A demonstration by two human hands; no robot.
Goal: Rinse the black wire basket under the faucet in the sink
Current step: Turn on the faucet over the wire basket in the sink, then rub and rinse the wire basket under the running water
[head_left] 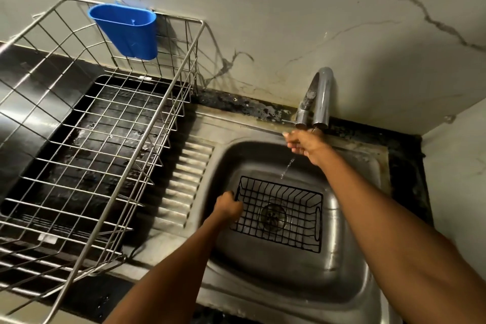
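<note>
The black wire basket point(280, 214) sits upright in the steel sink point(349, 265), over the drain. My left hand point(227, 208) grips the basket's left rim. My right hand point(305, 143) is up at the base of the chrome faucet point(318, 98), its fingers curled at the small lever; exactly what they grip is hidden. A thin stream of water point(288, 166) falls from under that hand toward the basket's far edge.
A large steel wire dish rack point(105, 139) stands on the counter to the left, with a blue plastic cup holder point(126, 30) hung on its back rim. A ribbed drainboard point(184, 181) lies between rack and sink. Marble wall tiles close behind the faucet.
</note>
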